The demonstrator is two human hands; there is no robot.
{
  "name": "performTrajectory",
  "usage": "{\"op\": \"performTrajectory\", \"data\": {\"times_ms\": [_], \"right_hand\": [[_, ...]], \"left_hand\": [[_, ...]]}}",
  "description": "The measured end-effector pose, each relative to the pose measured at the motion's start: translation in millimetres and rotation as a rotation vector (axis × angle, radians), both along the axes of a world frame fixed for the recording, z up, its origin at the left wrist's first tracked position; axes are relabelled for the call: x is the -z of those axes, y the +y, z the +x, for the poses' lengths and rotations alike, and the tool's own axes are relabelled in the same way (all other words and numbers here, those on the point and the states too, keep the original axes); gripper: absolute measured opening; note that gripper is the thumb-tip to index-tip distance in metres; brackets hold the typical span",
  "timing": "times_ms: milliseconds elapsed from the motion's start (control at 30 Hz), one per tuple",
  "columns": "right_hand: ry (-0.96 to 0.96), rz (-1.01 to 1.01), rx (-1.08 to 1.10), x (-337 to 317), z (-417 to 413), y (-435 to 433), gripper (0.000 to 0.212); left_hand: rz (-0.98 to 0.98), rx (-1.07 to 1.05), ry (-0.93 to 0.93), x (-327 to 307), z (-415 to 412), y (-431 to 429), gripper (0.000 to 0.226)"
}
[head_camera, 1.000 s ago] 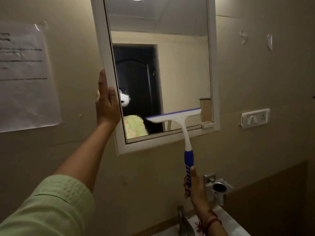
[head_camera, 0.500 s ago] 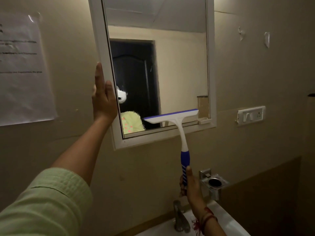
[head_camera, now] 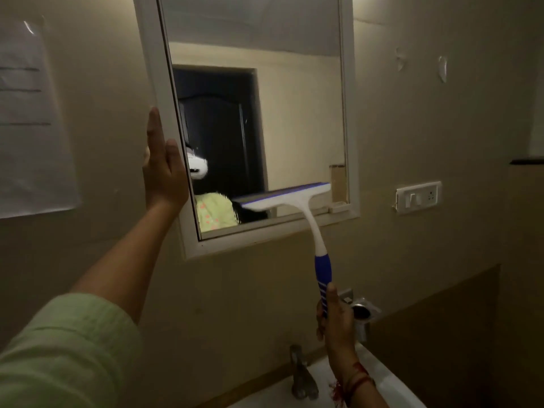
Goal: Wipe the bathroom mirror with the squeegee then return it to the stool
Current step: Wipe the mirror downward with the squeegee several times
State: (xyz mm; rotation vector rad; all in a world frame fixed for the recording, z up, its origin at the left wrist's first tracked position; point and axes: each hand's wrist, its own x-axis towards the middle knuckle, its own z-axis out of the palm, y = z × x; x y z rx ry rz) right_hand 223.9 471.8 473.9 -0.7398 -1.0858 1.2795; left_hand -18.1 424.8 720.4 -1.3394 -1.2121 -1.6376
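Blue-handled squeegee (head_camera: 297, 207) stands upright in gripping right hand (head_camera: 335, 322), blade crosswise on mirror (head_camera: 297, 113); flat-fingered left hand (head_camera: 163, 169) braces frame.

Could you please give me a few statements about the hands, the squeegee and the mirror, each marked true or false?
1. The right hand grips the squeegee by the blue end of its handle. True.
2. The squeegee's blade lies near the top of the mirror. False: it lies near the bottom of the glass.
3. The left hand rests with straight fingers against the mirror's left frame. True.
4. The paper sheet hangs right of the mirror. False: it hangs on the left; the switch plate is on the right.
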Motion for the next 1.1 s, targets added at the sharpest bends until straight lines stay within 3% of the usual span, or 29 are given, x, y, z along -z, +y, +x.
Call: {"op": "performTrajectory", "data": {"times_ms": [233,500,867,1100], "right_hand": [[0.007,0.313,-0.038,-151.6,11.0,18.7,0.053],[-0.017,0.359,-0.127,-292.7,12.4,46.4,0.05],[0.082,0.292,-0.242,-339.0,10.3,59.4,0.051],[0.049,0.308,-0.192,-340.4,10.7,64.9,0.052]], "left_hand": [[-0.013,0.031,-0.024,2.1,-0.1,-1.6,0.049],[-0.011,0.008,-0.01,1.2,2.9,-3.4,0.048],[-0.009,0.016,-0.004,0.9,2.3,-3.6,0.05],[-0.007,0.028,-0.001,1.1,3.1,-5.1,0.049]]}}
